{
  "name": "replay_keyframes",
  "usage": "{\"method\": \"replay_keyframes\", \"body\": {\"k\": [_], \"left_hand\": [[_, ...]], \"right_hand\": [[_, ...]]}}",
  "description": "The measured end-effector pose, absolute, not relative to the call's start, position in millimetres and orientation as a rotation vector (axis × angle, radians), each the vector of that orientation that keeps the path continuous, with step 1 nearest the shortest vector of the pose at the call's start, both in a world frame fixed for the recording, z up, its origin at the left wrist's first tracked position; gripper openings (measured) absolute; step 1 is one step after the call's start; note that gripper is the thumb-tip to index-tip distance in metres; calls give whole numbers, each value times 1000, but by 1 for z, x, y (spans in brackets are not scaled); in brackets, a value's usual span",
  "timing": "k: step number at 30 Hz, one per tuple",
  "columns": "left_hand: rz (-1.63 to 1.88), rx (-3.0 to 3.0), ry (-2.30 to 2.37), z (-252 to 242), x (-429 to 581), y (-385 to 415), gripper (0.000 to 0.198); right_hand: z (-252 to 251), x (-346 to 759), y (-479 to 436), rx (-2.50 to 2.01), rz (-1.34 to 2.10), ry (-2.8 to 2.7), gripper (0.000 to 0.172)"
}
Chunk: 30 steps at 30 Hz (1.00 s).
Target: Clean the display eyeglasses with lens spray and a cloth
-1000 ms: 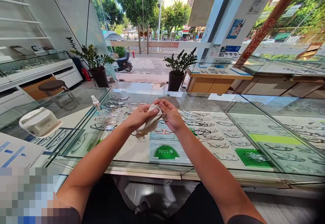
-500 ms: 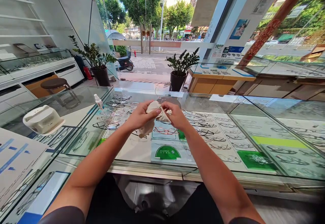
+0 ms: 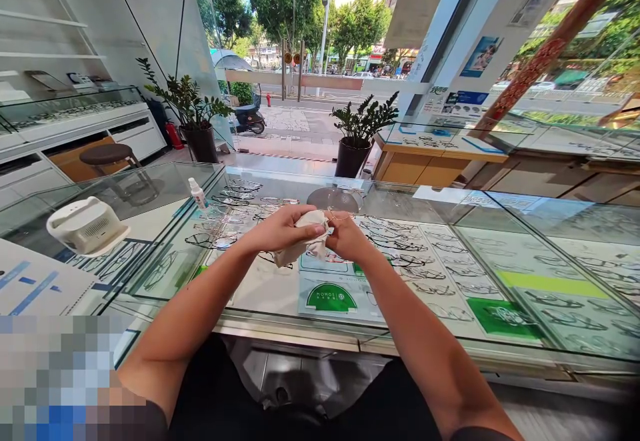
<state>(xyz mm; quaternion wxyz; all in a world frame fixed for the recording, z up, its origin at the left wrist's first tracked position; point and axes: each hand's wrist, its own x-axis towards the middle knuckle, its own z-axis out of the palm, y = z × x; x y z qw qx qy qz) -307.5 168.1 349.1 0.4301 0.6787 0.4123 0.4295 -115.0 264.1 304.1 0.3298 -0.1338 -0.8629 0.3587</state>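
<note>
Above the glass counter, my left hand (image 3: 285, 229) is closed round a crumpled cream cloth (image 3: 296, 249), its thumb lying across the top. Close beside it, my right hand (image 3: 347, 239) pinches a pair of thin-rimmed eyeglasses (image 3: 345, 209). One clear lens shows faintly beyond my fingers, and the cloth and fingers hide the rest. The two hands nearly meet at the cloth. Beneath them, inside the counter, rows of eyeglass frames (image 3: 395, 235) lie on white trays near a green half-round sign (image 3: 331, 297).
A white spray bottle (image 3: 197, 194) stands on the counter at the left. Nearer me are a white device (image 3: 89, 226) and a printed sheet (image 3: 35, 281). Beyond the counter are a stool (image 3: 106, 155) and two potted plants (image 3: 353, 157). The lower left corner is pixelated.
Both hands have come slightly lower and the right hand has turned. The eyeglasses have tipped down and to the right, and the cloth is bunched more tightly in my left hand.
</note>
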Motion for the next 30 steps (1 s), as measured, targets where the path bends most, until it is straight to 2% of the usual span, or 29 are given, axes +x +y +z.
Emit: {"method": "replay_keyframes", "body": {"k": [8, 13, 20, 30], "left_hand": [[997, 1708, 927, 352, -312, 165, 35], [974, 1776, 915, 351, -313, 165, 34], [922, 1856, 931, 348, -315, 168, 36], [929, 1612, 911, 343, -318, 171, 46]], "right_hand": [[308, -113, 261, -325, 882, -2328, 13], [310, -114, 259, -322, 752, -2396, 6], [307, -114, 257, -305, 640, -2435, 11], [309, -117, 248, -343, 426, -2537, 5]]}}
